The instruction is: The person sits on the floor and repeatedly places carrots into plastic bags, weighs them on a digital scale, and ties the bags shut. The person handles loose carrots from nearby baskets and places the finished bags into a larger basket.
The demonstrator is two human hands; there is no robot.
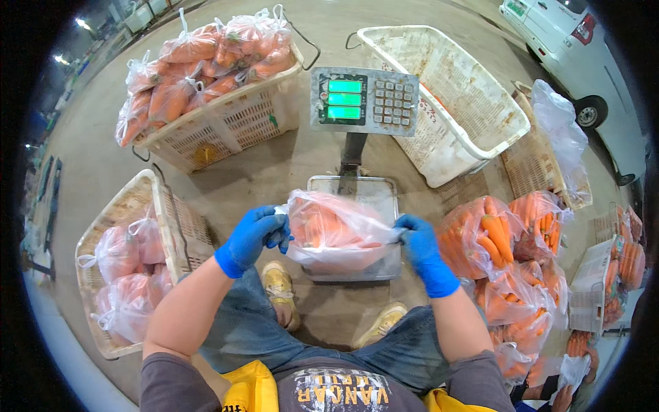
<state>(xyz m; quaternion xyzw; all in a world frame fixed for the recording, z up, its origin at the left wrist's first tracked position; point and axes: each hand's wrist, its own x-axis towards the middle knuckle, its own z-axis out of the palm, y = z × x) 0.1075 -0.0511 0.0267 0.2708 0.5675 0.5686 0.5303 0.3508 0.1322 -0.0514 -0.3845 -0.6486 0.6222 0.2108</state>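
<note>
A clear plastic bag of carrots rests on the metal platform of an electronic weighing scale in front of me. My left hand, in a blue glove, pinches the bag's left end. At the opposite end my right hand, gloved the same way, grips the gathered plastic. Between both hands the bag's mouth is stretched wide, and its film lies partly over the carrots. Behind the platform stands the scale's display and keypad, its green screens lit.
Tied carrot bags fill a white crate at upper left and lie in another crate at left. A third crate stands upper right. Open bags of carrots are piled at right. A white vehicle and another person's hand are farther right.
</note>
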